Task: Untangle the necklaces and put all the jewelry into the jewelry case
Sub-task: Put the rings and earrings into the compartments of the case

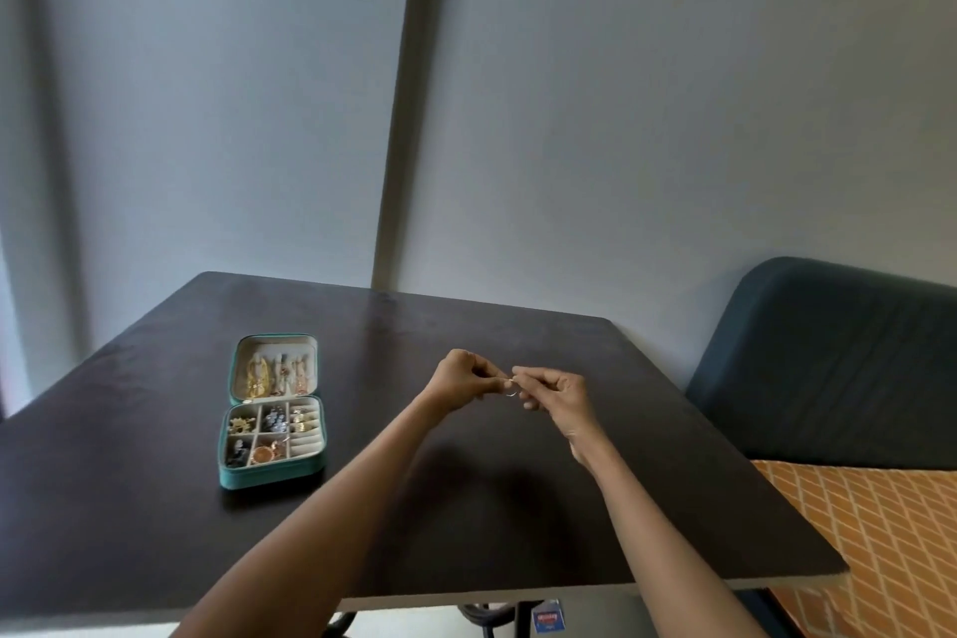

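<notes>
Both hands up over the dark table, left hand and right hand meeting fingertip to fingertip, pinching a small piece of jewelry between them; left of the hands the teal jewelry case lies open, its compartments holding gold and dark pieces

Dim, soft daylight; arm shadows on the table; wide-angle bowing at edges

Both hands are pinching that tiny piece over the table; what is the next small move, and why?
Probably carry the small piece left to the open jewelry case. The left hand and right hand pinch it in the air, no other jewelry lies loose on the table, and the case stands open.
</notes>
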Available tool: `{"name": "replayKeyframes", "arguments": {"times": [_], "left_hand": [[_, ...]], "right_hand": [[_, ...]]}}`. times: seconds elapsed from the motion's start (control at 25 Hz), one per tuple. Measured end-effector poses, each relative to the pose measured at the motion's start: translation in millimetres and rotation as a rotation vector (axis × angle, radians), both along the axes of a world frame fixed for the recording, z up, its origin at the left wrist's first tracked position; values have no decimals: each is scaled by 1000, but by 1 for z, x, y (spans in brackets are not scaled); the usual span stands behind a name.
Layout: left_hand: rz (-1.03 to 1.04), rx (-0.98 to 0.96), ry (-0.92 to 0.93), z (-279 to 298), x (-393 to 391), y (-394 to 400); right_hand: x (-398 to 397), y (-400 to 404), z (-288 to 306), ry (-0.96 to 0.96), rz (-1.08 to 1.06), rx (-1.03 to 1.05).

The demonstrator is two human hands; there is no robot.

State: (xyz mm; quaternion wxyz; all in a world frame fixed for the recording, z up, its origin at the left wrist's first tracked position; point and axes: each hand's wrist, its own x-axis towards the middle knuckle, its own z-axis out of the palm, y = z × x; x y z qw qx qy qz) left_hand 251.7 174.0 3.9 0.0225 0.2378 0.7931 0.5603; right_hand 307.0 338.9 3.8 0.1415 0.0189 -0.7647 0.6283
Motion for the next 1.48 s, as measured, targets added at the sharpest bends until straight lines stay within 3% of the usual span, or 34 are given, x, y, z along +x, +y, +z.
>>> {"name": "replayKeyframes", "arguments": {"times": [0.2, 0.52, 0.68, 0.8, 1.08, 1.48], "left_hand": [[28, -227, 87, 14, 3, -69], [-55, -622, -19, 34, 19, -187], [-33, -655, -29, 33, 21, -219], [40, -702, 4, 27, 19, -224], [154, -961, 42, 15, 20, -214], [175, -1008, 125, 15, 19, -204]], "right_hand": [[-1, -54, 17, -9, 188, 239], [-11, -158, 21, -68, 522, 443], [-13, -184, 2, 10, 430, 480], [-8, -193, -8, 81, 373, 620], [-3, -204, -12, 152, 356, 775], [2, -206, -15, 207, 329, 946]]}}
